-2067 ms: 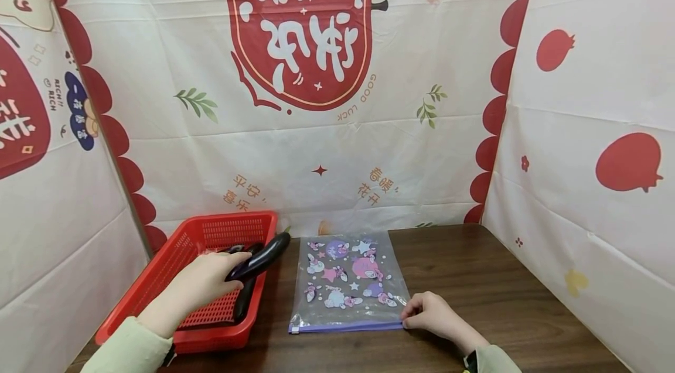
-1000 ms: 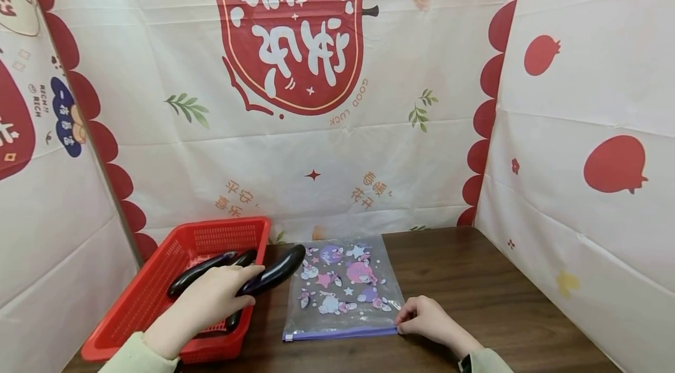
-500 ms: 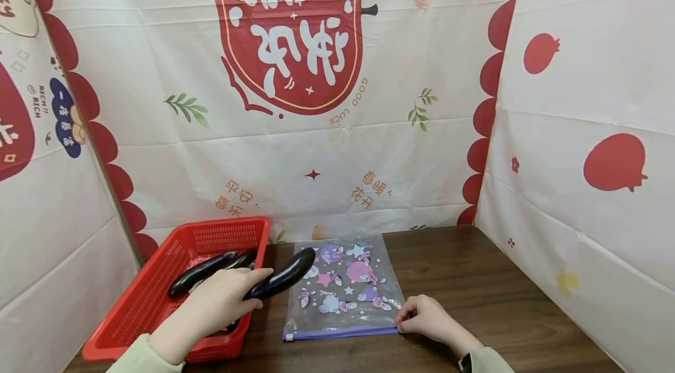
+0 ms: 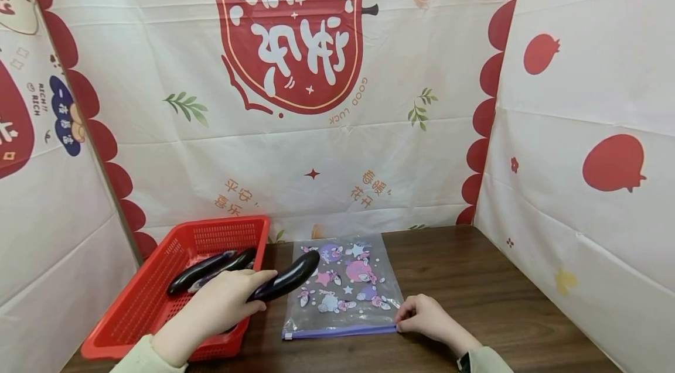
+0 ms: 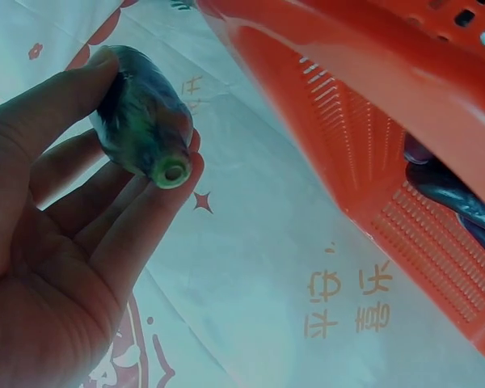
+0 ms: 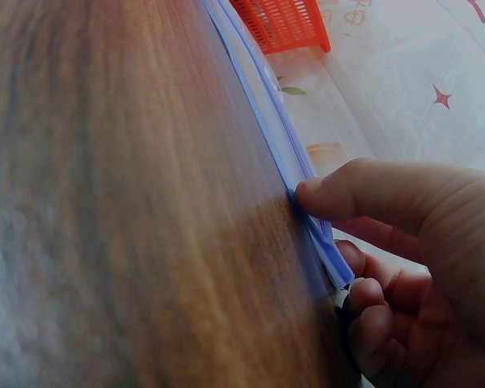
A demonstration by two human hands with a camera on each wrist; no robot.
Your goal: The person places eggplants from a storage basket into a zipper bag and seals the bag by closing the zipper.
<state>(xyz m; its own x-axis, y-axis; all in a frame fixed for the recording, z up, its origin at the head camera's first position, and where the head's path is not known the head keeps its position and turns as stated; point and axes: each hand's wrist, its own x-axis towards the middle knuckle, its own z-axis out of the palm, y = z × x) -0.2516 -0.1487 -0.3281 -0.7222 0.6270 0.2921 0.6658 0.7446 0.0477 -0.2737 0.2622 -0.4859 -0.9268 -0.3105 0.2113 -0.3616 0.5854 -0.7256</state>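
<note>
We find free tabletop [image 4: 474, 285] between the bag [image 4: 341, 288] and the right cloth wall [image 4: 559, 215]. On the left, the basket [image 4: 213, 352] blocks our low path; the held eggplant [image 4: 289, 279] overhangs the gap between basket and bag. The right hand [image 4: 425, 318] bars the bag's near right corner.

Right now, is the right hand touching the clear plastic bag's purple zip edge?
Touching. The right wrist view shows the right hand pinching the purple zip edge.
</note>
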